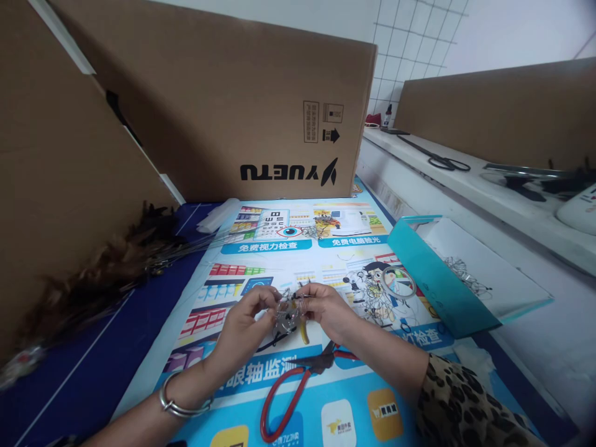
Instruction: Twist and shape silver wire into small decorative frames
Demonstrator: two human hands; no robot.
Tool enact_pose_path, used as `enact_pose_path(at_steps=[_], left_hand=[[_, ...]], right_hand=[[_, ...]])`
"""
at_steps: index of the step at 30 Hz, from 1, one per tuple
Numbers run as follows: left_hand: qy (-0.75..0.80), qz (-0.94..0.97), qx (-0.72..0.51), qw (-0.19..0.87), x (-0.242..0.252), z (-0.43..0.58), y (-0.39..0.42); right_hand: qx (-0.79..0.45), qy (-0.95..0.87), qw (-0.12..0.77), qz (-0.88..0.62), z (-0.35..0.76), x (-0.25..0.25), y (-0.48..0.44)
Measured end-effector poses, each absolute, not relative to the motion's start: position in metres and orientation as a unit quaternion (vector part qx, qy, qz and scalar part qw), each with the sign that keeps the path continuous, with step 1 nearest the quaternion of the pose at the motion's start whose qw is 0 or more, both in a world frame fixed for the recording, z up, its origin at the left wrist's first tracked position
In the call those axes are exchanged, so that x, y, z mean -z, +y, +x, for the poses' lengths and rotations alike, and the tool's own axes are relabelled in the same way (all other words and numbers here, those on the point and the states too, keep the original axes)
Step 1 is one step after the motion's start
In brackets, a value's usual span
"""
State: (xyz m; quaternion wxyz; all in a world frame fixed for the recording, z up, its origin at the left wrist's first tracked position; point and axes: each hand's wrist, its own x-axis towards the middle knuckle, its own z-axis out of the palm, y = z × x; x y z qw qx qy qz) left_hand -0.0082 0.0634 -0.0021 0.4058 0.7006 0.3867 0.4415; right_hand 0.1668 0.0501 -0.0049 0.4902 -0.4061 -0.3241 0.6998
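Between my two hands is a small tangle of thin clear and silvery wire [286, 315]. My left hand [249, 320] pinches its left side with bent fingers. On the other side, my right hand [328, 310] grips the upper right part between thumb and fingers. Just below lies a pair of red-handled scissors [288, 397], its dark blades partly under my right forearm. A yellow handle end [304, 332] shows beneath the tangle; the rest of that tool is hidden.
Right of my hands lies a pile of tangled wires [377, 301]. A teal box [447, 285] holds more wire. Brown feathers on long thin stems [93, 273] lie at left. Large cardboard panels [223, 105] stand behind. Black scissors [447, 162] rest on the white ledge [503, 205].
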Motion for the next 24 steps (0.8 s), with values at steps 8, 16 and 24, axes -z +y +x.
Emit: enact_pose_path(at_steps=[8, 16, 24], left_hand=[[0.384, 0.657, -0.442, 0.475, 0.001, -0.007, 0.061], [0.363, 0.669, -0.428, 0.487, -0.001, -0.007, 0.061], [0.342, 0.708, -0.434, 0.44, 0.0, -0.009, 0.06]], right_hand=[[-0.691, -0.328, 0.496, -0.411, 0.164, 0.007, 0.049], [-0.637, -0.356, 0.504, -0.462, 0.16, -0.007, 0.043], [-0.584, -0.383, 0.496, -0.516, 0.158, -0.012, 0.04]])
